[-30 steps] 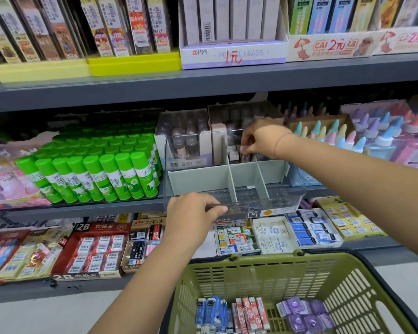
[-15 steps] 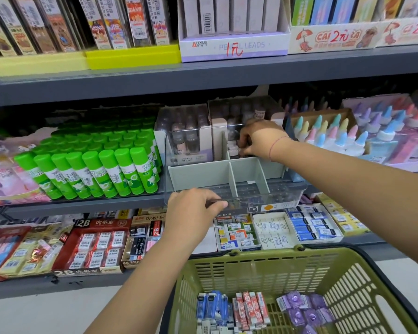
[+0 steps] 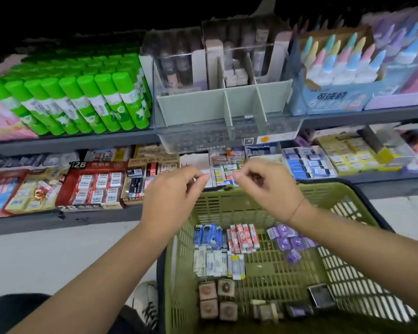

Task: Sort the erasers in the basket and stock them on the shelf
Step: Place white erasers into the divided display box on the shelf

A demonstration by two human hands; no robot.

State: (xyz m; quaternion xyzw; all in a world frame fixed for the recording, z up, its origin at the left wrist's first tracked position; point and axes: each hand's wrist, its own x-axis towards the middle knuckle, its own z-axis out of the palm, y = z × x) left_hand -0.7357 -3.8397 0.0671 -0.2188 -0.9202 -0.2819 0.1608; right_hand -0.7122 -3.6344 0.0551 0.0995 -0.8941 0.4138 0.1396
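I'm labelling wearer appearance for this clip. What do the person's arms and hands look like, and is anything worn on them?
The left hand and right hand are ungloved, and no sleeve shows on either arm as far as the picture reaches. A thin reddish band circles the right wrist. The left wrist shows nothing worn.

Green glue sticks (image 3: 82, 102), pastel-capped bottles (image 3: 343, 63) in a blue carton (image 3: 336, 101), a white sneaker (image 3: 146, 301) on the floor (image 3: 34, 261).

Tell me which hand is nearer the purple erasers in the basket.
Right. The right hand hovers over the far rim of the basket, beyond the purple erasers; the left hand hangs farther left, past the blue erasers.
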